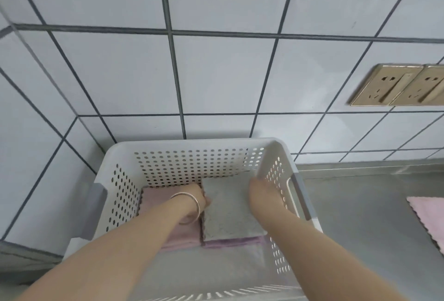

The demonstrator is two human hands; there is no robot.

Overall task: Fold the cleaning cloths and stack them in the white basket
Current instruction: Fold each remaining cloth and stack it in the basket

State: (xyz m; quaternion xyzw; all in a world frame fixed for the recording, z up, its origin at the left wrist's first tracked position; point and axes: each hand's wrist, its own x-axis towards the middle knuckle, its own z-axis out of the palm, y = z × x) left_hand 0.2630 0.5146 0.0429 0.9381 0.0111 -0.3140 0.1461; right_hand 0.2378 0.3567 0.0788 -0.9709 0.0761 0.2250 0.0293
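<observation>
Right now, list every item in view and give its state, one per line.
white basket: upright, holding folded cloths
grey cloth: folded, flat on a purple cloth
pink cloths: folded, stacked in basket
pink cloth on counter: spread flat, unfolded
left hand: at grey cloth's left edge
right hand: at its right edge

A pale tiled wall (216,72) with dark grout rises behind a grey steel counter (360,204), and two gold sockets (396,85), side by side, sit on the tiles at the right, above the counter, slightly blurred.
</observation>
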